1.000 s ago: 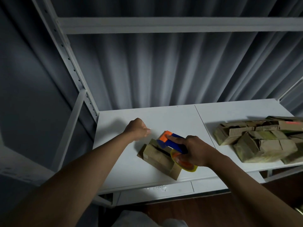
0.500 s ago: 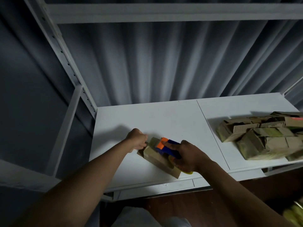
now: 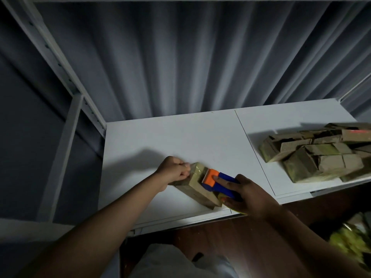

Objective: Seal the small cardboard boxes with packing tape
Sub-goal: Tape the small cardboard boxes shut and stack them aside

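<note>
Lying near the front edge of the white shelf [image 3: 180, 133], a small cardboard box [image 3: 197, 187] sits at an angle, its long side running from upper left to lower right. The left hand [image 3: 174, 171] is curled against the box's far left end, fingers bent and pressed to the cardboard; whether it pinches a tape end there cannot be told. The right hand [image 3: 249, 195] grips a blue and orange tape dispenser [image 3: 217, 182], fingers wrapped around its blue body with the index finger stretched along the top. The orange head with its toothed blade rests on the top face of the box, about midway along it, and a glossy strip of tape [image 3: 197, 171] covers the box top between the blade and the left hand. The yellowish roll shows just below the right hand's thumb. Well apart, on the right panel of the shelf, a pile of cardboard boxes [image 3: 319, 155] lies jumbled. Grey curtain folds [image 3: 190, 57] hang behind the shelf.
</note>
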